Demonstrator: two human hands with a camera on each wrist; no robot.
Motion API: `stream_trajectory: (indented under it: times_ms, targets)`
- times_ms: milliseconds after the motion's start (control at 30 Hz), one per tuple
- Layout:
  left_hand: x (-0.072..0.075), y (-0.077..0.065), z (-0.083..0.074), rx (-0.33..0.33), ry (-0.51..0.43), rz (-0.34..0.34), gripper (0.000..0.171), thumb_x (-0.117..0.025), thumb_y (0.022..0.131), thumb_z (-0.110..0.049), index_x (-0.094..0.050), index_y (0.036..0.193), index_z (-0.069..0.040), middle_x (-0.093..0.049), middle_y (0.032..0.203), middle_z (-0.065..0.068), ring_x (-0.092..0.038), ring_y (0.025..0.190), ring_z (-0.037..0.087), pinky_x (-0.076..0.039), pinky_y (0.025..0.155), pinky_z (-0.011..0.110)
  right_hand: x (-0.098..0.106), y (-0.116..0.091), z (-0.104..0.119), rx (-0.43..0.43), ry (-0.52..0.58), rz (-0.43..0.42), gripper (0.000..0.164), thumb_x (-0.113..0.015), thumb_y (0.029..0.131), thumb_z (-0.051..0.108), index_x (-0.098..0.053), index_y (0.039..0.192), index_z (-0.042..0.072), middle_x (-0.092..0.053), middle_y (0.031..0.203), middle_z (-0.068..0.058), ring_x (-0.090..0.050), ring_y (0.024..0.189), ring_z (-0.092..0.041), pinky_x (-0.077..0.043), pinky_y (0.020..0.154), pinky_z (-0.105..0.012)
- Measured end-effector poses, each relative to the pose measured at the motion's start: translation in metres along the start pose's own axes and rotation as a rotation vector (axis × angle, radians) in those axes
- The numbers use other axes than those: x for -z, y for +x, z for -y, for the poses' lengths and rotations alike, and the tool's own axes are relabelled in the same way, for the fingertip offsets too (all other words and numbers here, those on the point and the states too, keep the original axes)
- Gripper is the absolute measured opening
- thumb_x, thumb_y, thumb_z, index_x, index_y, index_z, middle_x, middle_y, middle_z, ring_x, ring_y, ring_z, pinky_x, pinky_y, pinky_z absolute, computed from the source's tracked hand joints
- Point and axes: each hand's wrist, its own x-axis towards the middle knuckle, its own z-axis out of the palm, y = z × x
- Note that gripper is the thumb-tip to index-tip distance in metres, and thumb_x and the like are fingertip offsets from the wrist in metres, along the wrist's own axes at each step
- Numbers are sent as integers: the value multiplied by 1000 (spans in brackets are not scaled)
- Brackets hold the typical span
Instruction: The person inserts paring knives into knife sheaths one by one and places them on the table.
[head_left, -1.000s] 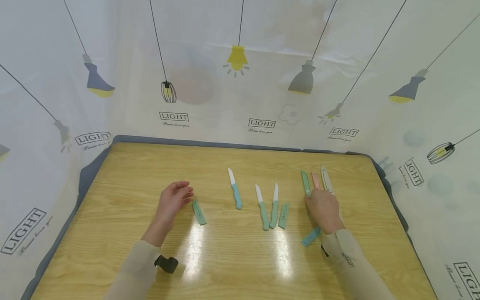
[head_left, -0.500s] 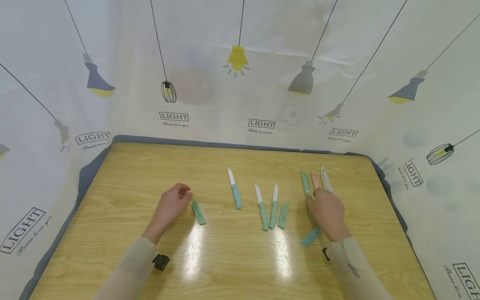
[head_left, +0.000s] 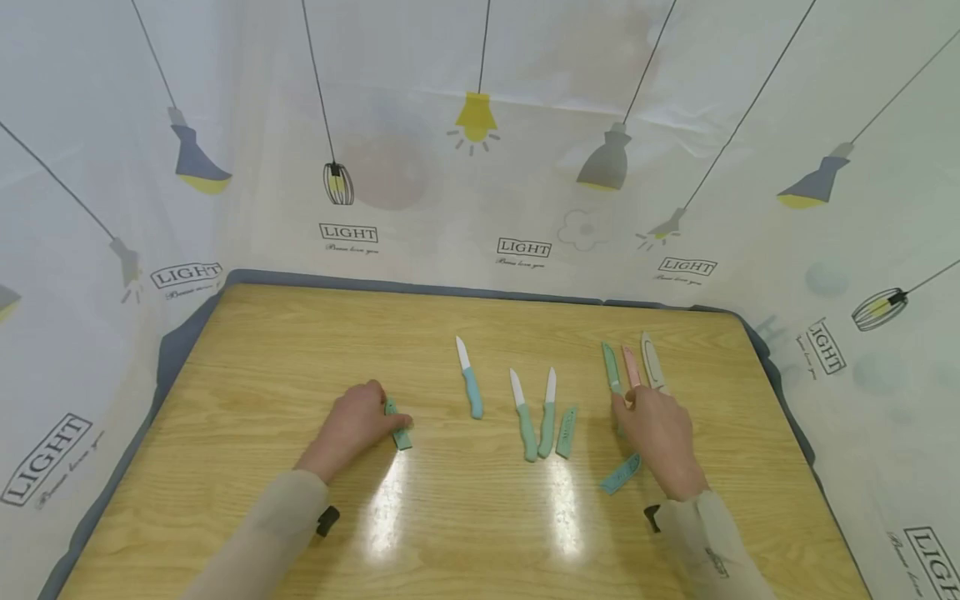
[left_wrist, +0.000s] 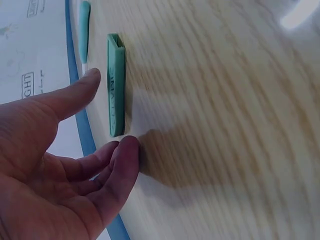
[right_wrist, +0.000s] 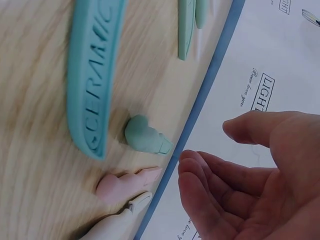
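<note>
Sheeting [head_left: 438, 250] is backing the desk [head_left: 300, 342]; the left hand [head_left: 358, 421] at nine o'clock is hovering by a green sheath [left_wrist: 117, 87], the right hand [head_left: 660, 433] at three, thumbs and fingers apart.

1. Pale sheeting [head_left: 435, 242], lightly creased, rises behind the worktop [head_left: 300, 333] and along both its sides.
2. Printed on it are hanging lamps [head_left: 476, 112] in yellow, grey and blue on thin dark cords, boxed "LIGHT" lettering [head_left: 524, 247] and a faint flower outline [head_left: 581, 230].
3. The worktop shows yellowish wood grain.
4. A blue-grey border [head_left: 176, 354] runs round its far and side edges.
5. Two bright reflections [head_left: 565, 508] gleam on its nearer half.
</note>
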Motion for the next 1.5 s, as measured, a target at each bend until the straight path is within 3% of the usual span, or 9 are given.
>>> stream_trajectory:
  times_ms: [100,233,533,667,867,1100,1200,1333,1500]
  targets:
    - [-3,1,-3,-8,20,-4,46,-78,78,-35,-58,98,2,-57,77,6,-52,67,19,-47,55,29,0,-2,0,-5,13,-1,44,-55,96,32,-69,102,-10,-61,63,-7,-43,39,-12,-33,32,-24]
    - [-5,1,-5,-14,18,-3,41,-78,79,-25,-60,103,4,-60,83,7,-55,73,19,-52,63,30,-1,-2,1,-17,27,15,49,-53,97,36,-69,104,-10,-63,69,-9,-45,42,-13,-37,34,-25]
    - [-4,5,-14,-12,33,23,30,-71,80,-12,-64,105,2,-65,92,11,-56,71,19,-51,61,30,-4,-5,0,-34,41,20,55,-52,97,41,-69,106,-10,-58,59,-5,-45,41,-13,-37,35,-26]
    - [-4,8,-14,12,-46,10,31,-70,82,-16,-65,108,1,-64,91,9,-57,72,19,-52,61,31,-4,-4,5,-35,42,14,58,-51,97,45,-70,107,-8,-66,71,-10,-45,45,-14,-37,38,-27]
    - [-6,10,-16,22,-351,-17,38,-68,87,-22,-62,118,-1,-66,105,9,-62,93,21,-55,78,35,-5,-2,19,29,66,5,52,-53,97,42,-72,103,-6,-61,59,-4,-42,41,-13,-37,37,-27]
    - [-15,12,-25,29,-1058,111,46,-60,95,-11,-46,133,11,-63,116,26,-64,103,32,-55,85,39,-11,-2,30,62,61,-34,47,-56,95,39,-72,99,-5,-71,79,-12,-50,48,-12,-45,43,-27]
    - [-21,12,-25,18,-1273,172,47,-55,97,-8,-42,137,14,-56,125,31,-61,109,33,-53,90,39,-14,-2,34,60,58,-21,46,-55,95,40,-73,98,-3,-71,78,-9,-52,51,-11,-46,45,-27]
    - [-24,12,-25,18,-1471,262,46,-49,100,-5,-38,141,13,-46,135,34,-59,114,32,-48,96,37,-16,-3,39,59,72,-12,45,-54,95,39,-73,98,-1,-71,79,-8,-54,54,-11,-49,49,-28]
    - [-24,9,-28,32,-1610,351,47,-46,101,-6,-34,144,11,-40,142,32,-57,118,30,-45,100,35,-19,-3,42,77,80,-24,45,-54,95,39,-73,96,-2,-70,76,-7,-52,51,-10,-49,49,-28]
